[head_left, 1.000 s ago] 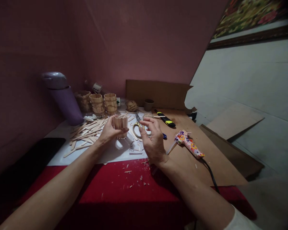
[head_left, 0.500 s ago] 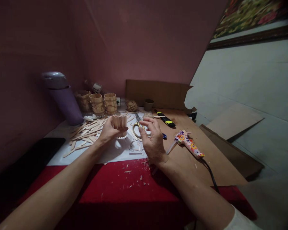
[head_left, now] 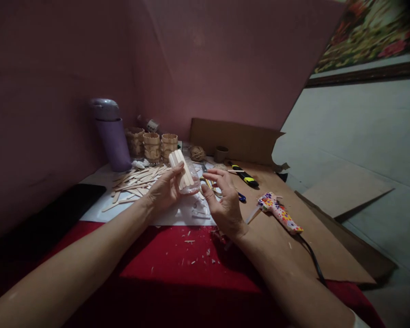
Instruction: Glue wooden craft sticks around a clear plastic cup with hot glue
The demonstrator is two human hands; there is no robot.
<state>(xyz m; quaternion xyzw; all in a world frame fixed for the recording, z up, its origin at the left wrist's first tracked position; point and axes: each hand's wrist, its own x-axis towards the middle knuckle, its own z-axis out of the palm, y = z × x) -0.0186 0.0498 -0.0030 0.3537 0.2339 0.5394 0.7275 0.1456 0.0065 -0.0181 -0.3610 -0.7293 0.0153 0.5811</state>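
Observation:
My left hand (head_left: pixel 167 187) is closed around a clear plastic cup (head_left: pixel 193 182), tilted, with several craft sticks (head_left: pixel 181 169) standing side by side along its wall. The thumb presses on the sticks. Just right of the cup, my right hand (head_left: pixel 222 200) is raised with bent fingers apart and nothing visible between them. Behind it, partly hidden, lie yellow-handled scissors (head_left: pixel 205 180). Loose craft sticks (head_left: pixel 136 184) are heaped on white paper beyond my left wrist.
Stick-covered cups (head_left: pixel 152 148), a purple bottle (head_left: pixel 112 141) and twine (head_left: pixel 197 153) stand behind. A small pot (head_left: pixel 221 154), a utility knife (head_left: pixel 244 175) and a flowered glue gun (head_left: pixel 280 212) with a black cord are on the right. Scraps litter the red cloth (head_left: pixel 177 269).
The cup in my left hand has turned and tilted, so its clear wall now shows beside the sticks. My right hand stays beside it, fingers apart. The whole view has shifted slightly.

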